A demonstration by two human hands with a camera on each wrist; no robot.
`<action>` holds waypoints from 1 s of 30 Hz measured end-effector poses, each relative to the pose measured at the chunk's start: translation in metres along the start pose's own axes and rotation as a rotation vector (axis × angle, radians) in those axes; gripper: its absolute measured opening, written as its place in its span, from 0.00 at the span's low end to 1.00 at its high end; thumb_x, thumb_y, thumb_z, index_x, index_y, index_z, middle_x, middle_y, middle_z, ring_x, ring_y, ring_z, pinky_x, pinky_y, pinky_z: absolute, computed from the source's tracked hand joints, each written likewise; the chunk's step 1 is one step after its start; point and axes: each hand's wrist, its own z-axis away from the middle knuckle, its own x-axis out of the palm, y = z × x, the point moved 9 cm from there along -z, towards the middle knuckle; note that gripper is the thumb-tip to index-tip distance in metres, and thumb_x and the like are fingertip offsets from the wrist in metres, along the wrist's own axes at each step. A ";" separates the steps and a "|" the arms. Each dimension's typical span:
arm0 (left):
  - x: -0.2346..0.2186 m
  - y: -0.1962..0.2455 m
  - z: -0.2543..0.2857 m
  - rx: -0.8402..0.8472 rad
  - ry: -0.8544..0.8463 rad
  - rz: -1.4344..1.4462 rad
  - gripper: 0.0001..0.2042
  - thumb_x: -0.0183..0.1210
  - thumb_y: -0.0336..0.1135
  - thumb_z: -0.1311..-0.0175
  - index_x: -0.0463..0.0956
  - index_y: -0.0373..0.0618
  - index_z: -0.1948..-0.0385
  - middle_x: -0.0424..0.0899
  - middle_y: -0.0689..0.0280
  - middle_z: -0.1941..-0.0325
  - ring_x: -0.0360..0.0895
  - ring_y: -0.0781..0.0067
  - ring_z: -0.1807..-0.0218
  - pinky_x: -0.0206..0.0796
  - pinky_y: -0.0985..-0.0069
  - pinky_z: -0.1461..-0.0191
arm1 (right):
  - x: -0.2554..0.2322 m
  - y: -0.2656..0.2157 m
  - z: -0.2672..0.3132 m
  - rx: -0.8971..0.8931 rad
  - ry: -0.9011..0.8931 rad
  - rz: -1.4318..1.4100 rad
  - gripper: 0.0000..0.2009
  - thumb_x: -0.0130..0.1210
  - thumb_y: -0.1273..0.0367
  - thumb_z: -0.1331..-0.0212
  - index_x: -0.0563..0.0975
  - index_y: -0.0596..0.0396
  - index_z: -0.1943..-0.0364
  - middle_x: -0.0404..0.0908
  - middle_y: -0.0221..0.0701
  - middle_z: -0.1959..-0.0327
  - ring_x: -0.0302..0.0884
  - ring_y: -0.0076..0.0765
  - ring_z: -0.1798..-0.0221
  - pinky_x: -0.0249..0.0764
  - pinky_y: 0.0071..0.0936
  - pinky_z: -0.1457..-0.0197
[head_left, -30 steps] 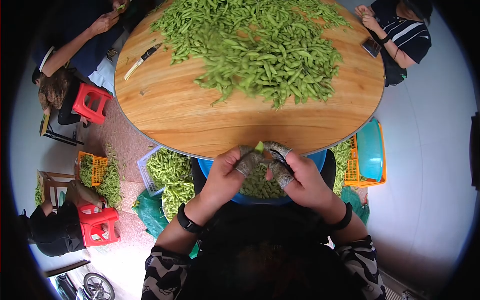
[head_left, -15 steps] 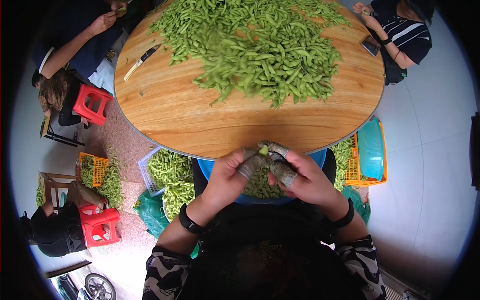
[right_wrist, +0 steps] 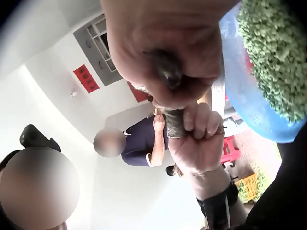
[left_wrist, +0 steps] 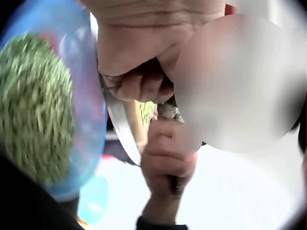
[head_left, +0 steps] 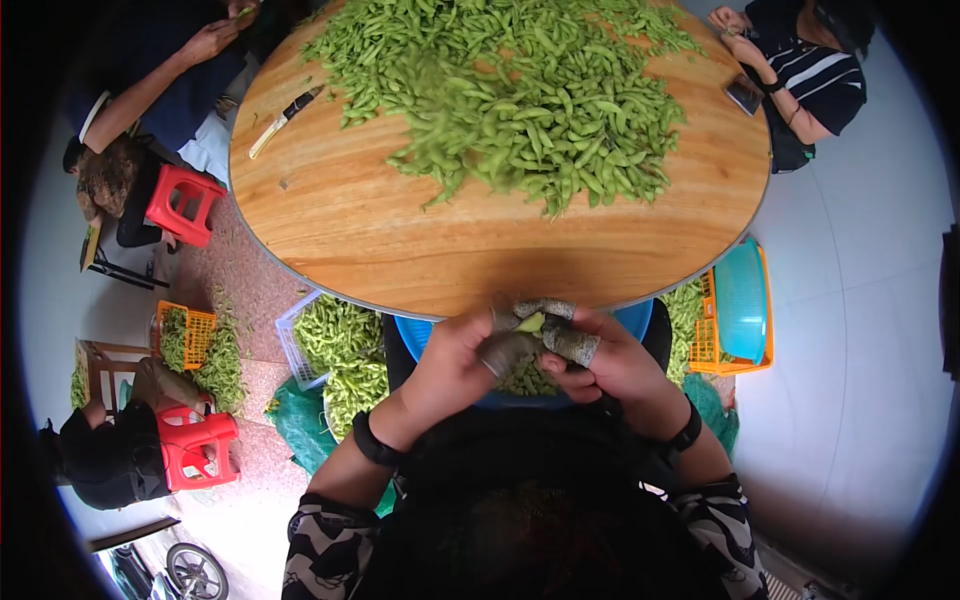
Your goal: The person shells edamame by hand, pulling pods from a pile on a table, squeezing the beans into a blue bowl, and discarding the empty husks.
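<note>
Our left hand point(head_left: 455, 360) and right hand point(head_left: 610, 362) both pinch one green pod point(head_left: 531, 323) over the blue basin point(head_left: 632, 318), at the table point(head_left: 400, 250) edge.

You sit in a small produce-sorting workplace rather than a home kitchen. A round wooden surface point(head_left: 330, 215) carries a large heap of green pods point(head_left: 520, 90), with other people seated around it. Orange crates point(head_left: 185, 335) of pods, red plastic stools point(head_left: 180, 205) and a blue basin point(head_left: 430, 335) stand on the floor.
</note>
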 end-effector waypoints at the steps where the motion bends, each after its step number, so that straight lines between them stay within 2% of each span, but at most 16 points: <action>1: -0.002 0.005 -0.002 0.004 0.010 -0.003 0.07 0.59 0.24 0.43 0.77 0.38 0.63 0.79 0.62 0.69 0.74 0.74 0.75 0.68 0.76 0.69 | 0.003 -0.001 0.001 0.001 -0.007 0.009 0.17 0.46 0.75 0.36 0.70 0.47 0.44 0.71 0.21 0.74 0.55 0.12 0.83 0.49 0.15 0.82; 3: 0.003 0.045 0.002 0.343 0.052 -0.859 0.09 0.58 0.22 0.56 0.75 0.39 0.69 0.79 0.60 0.65 0.77 0.67 0.73 0.71 0.72 0.70 | 0.003 -0.002 0.003 -0.033 0.063 0.111 0.15 0.45 0.75 0.35 0.70 0.48 0.45 0.72 0.23 0.73 0.56 0.13 0.83 0.52 0.16 0.82; 6: 0.008 0.038 0.002 0.348 0.083 -1.000 0.11 0.56 0.24 0.64 0.73 0.41 0.73 0.79 0.58 0.62 0.79 0.62 0.70 0.74 0.69 0.70 | -0.004 -0.001 0.002 -0.112 0.146 0.264 0.15 0.43 0.75 0.35 0.69 0.50 0.46 0.72 0.24 0.73 0.56 0.14 0.83 0.54 0.16 0.81; 8: 0.009 0.024 0.002 0.221 0.030 -0.959 0.07 0.56 0.25 0.55 0.73 0.39 0.71 0.79 0.57 0.63 0.79 0.58 0.69 0.73 0.68 0.67 | -0.005 0.000 0.001 -0.143 0.106 0.304 0.14 0.43 0.74 0.35 0.69 0.50 0.46 0.72 0.25 0.74 0.58 0.14 0.83 0.57 0.16 0.80; 10: 0.003 -0.002 0.000 -0.100 0.058 0.050 0.04 0.53 0.25 0.48 0.72 0.37 0.70 0.78 0.54 0.65 0.78 0.50 0.66 0.70 0.63 0.64 | -0.005 0.003 0.002 -0.142 0.059 0.232 0.15 0.44 0.75 0.35 0.68 0.50 0.45 0.72 0.25 0.75 0.58 0.14 0.83 0.56 0.15 0.81; 11: 0.001 -0.001 -0.001 -0.099 0.058 0.051 0.04 0.53 0.25 0.48 0.72 0.37 0.70 0.78 0.54 0.65 0.78 0.50 0.66 0.70 0.63 0.64 | -0.006 0.003 0.004 -0.142 0.060 0.233 0.15 0.44 0.75 0.35 0.68 0.50 0.45 0.72 0.25 0.75 0.58 0.14 0.83 0.56 0.15 0.81; 13: 0.007 -0.025 0.003 -0.398 -0.042 0.176 0.05 0.51 0.24 0.44 0.72 0.36 0.66 0.77 0.52 0.67 0.77 0.47 0.63 0.68 0.62 0.59 | -0.014 0.007 0.005 -0.076 0.124 0.264 0.17 0.49 0.74 0.39 0.69 0.52 0.45 0.74 0.27 0.73 0.65 0.19 0.80 0.64 0.19 0.77; 14: 0.008 -0.028 0.004 -0.394 -0.044 0.177 0.05 0.51 0.24 0.44 0.72 0.36 0.66 0.77 0.52 0.67 0.77 0.47 0.63 0.68 0.62 0.59 | -0.020 0.013 -0.001 -0.079 0.127 0.265 0.17 0.49 0.74 0.39 0.69 0.52 0.45 0.74 0.27 0.73 0.65 0.19 0.80 0.64 0.19 0.77; 16: 0.015 -0.012 0.001 -0.105 -0.124 -0.229 0.06 0.52 0.24 0.44 0.72 0.36 0.65 0.77 0.49 0.69 0.77 0.47 0.61 0.68 0.62 0.59 | -0.016 -0.030 0.010 -0.826 0.283 0.904 0.17 0.54 0.74 0.43 0.72 0.56 0.48 0.78 0.29 0.70 0.74 0.26 0.73 0.73 0.25 0.67; 20: 0.017 -0.004 0.001 -0.099 -0.205 -0.216 0.06 0.52 0.26 0.43 0.72 0.37 0.65 0.77 0.47 0.68 0.75 0.43 0.61 0.67 0.61 0.60 | -0.024 -0.025 0.003 -0.549 0.254 0.894 0.12 0.59 0.73 0.43 0.76 0.58 0.55 0.80 0.26 0.67 0.73 0.17 0.65 0.73 0.22 0.63; 22: 0.017 -0.006 0.004 -0.216 -0.276 -0.005 0.04 0.52 0.26 0.43 0.71 0.36 0.67 0.76 0.46 0.67 0.73 0.40 0.60 0.66 0.58 0.61 | -0.018 -0.024 0.001 -0.484 0.267 1.117 0.12 0.61 0.73 0.49 0.77 0.57 0.59 0.81 0.32 0.68 0.78 0.25 0.66 0.74 0.26 0.64; 23: 0.014 -0.007 0.006 -0.211 -0.269 -0.005 0.04 0.52 0.26 0.43 0.71 0.36 0.67 0.76 0.46 0.67 0.73 0.40 0.60 0.66 0.58 0.61 | -0.015 -0.024 0.000 -0.486 0.264 1.124 0.12 0.61 0.73 0.49 0.77 0.57 0.59 0.81 0.32 0.68 0.78 0.25 0.66 0.74 0.26 0.64; 26: 0.007 -0.008 0.017 -0.192 -0.256 -0.143 0.05 0.53 0.26 0.42 0.71 0.36 0.67 0.76 0.46 0.66 0.74 0.40 0.61 0.67 0.58 0.61 | 0.003 -0.027 0.002 -0.590 0.382 1.555 0.15 0.63 0.72 0.55 0.77 0.57 0.59 0.80 0.40 0.68 0.81 0.44 0.67 0.75 0.32 0.63; 28: -0.008 -0.002 0.022 -0.182 -0.179 -0.344 0.05 0.54 0.28 0.42 0.72 0.37 0.67 0.76 0.47 0.68 0.75 0.41 0.62 0.68 0.56 0.62 | 0.008 -0.030 0.003 -0.607 0.445 1.653 0.17 0.63 0.71 0.57 0.77 0.56 0.60 0.79 0.43 0.69 0.77 0.55 0.67 0.76 0.36 0.63; 29: -0.014 -0.001 0.025 -0.183 -0.172 -0.339 0.05 0.54 0.28 0.42 0.72 0.37 0.67 0.76 0.47 0.68 0.75 0.41 0.62 0.68 0.56 0.62 | 0.010 -0.032 0.002 -0.605 0.438 1.660 0.17 0.63 0.71 0.57 0.77 0.56 0.60 0.79 0.43 0.69 0.77 0.55 0.67 0.76 0.36 0.63; 30: -0.036 0.001 0.027 -0.176 -0.006 -0.444 0.05 0.55 0.28 0.41 0.72 0.37 0.67 0.77 0.48 0.69 0.75 0.42 0.63 0.69 0.55 0.63 | 0.019 -0.035 0.003 -0.660 0.389 1.664 0.15 0.63 0.68 0.54 0.77 0.56 0.61 0.78 0.42 0.69 0.78 0.53 0.68 0.76 0.38 0.65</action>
